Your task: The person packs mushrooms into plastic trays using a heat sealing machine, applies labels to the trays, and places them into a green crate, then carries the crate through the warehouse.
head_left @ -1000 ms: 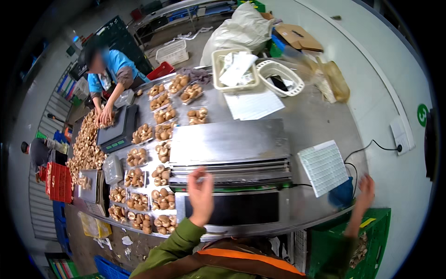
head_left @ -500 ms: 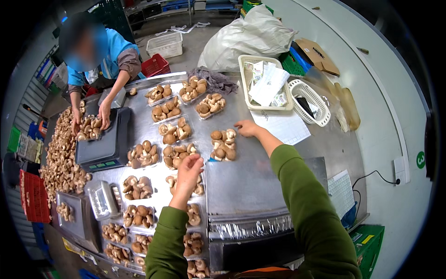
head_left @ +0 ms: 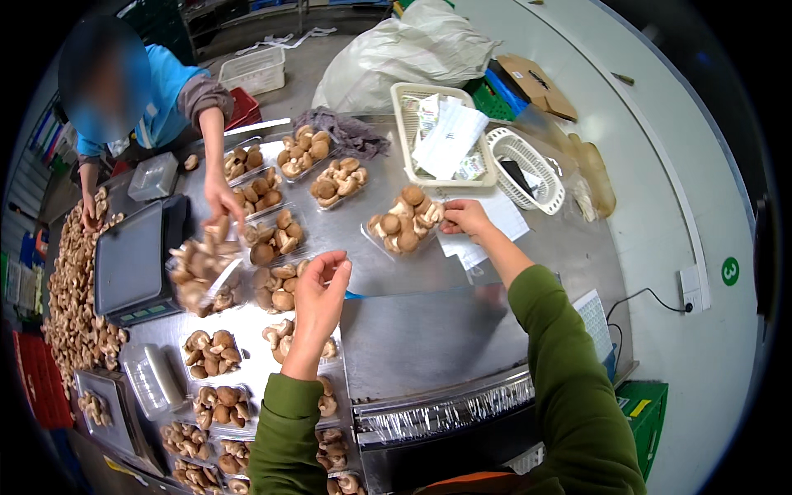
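1. Stainless-steel table (head_left: 577, 256) spreads across my remote view, with a pale wall (head_left: 660, 190) to the right of the grip.
2. My right hand (head_left: 468, 219) reaches far out, thumb and fingertips pinching the right edge of a clear tray of brown mushrooms (head_left: 402, 223). So the tray lies immediately left of that grip; whether it is lifted at all, I cannot tell.
3. My left hand (head_left: 323, 289) hangs nearer me, left of the grip, fingers loosely curled, nothing visible in it.
4. Beyond the grip stands a cream basket (head_left: 402, 124) of papers; nearer me lies a steel-topped unit (head_left: 437, 330) with crinkled film (head_left: 445, 410).
5. Well left, a co-worker's hand (head_left: 221, 200) holds another mushroom tray (head_left: 206, 272), blurred.
6. I judge the step to be placing the pinched tray; the next move calls for keeping it level, then a clean release.
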Demonstrator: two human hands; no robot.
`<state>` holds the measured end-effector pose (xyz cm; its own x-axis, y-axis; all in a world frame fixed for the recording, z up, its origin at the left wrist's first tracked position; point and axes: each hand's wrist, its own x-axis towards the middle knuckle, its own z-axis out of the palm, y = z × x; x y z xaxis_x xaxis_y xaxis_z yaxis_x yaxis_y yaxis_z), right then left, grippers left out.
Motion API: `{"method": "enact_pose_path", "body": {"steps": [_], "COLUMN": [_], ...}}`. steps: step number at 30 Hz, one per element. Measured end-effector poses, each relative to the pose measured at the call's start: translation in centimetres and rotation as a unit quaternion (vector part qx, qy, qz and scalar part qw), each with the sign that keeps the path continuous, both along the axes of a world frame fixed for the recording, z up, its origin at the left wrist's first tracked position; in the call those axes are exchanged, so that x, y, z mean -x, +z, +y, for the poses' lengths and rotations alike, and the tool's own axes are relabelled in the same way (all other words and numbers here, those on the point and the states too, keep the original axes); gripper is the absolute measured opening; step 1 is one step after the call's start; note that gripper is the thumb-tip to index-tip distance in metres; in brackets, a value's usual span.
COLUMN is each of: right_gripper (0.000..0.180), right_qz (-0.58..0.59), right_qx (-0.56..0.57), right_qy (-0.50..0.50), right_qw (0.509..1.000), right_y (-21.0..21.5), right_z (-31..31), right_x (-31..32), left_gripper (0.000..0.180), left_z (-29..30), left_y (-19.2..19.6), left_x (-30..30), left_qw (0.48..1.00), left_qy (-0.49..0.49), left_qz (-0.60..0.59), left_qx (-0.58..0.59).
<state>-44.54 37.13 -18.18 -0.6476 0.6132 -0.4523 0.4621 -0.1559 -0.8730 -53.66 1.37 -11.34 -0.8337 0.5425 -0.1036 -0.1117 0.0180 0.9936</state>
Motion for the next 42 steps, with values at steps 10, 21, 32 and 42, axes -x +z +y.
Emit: {"method": "enact_pose_path", "body": {"steps": [10,21,32,42], "right_gripper": [0.021,0.036,0.031,0.025], "right_qz": [0.051,-0.119,0.073,0.227], "right_qx": [0.079,-0.383,0.315,0.101], "right_qy": [-0.040,0.049,0.035,-0.011], "right_qw": [0.995,0.915,0.946,0.969], "right_y": [13.8,14.2,15.5,13.4], "right_z": [-12.3,-21.3,-20.0,-11.0], "right_x": [-15.9,-32.4,-35.4,-17.6], "left_gripper": [0.073,0.040,0.035,0.034], "left_z": [1.4,-11.3,-14.6,0.1], "left_y": [5.9,5.9,7.7,8.2], "left_x": [-9.2,-18.6,-20.5,-10.8], "left_qw": [0.994,0.946,0.919,0.981], "left_qy": [-0.092,0.002,-0.124,0.037], "left_qz": [0.003,0.186,-0.372,0.142], "left_qx": [0.066,0.266,-0.031,0.126]}}
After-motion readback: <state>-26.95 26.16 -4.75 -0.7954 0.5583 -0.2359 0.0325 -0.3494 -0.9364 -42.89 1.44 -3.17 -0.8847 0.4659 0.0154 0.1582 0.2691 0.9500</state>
